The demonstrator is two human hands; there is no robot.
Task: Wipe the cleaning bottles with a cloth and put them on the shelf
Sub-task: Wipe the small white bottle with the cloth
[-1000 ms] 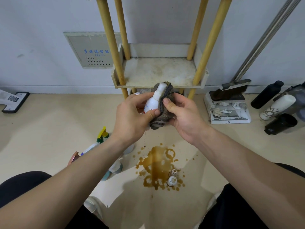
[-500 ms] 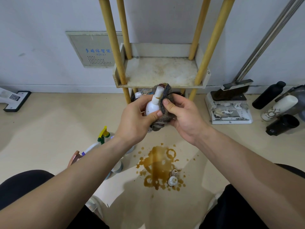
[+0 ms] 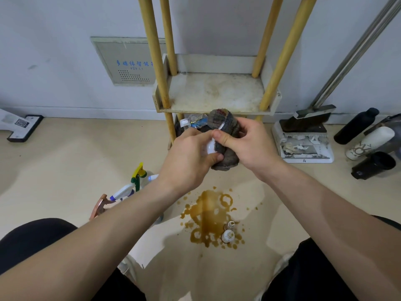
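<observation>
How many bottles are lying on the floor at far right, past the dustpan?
3: a black bottle nearest the wall, a white patterned bottle beside it, and a squat black bottle nearest the camera. A grey thing at the frame edge may be another.

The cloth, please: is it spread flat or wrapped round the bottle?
Wrapped: the cloth bunches round the top of the white bottle, pinched by the right hand.
</observation>
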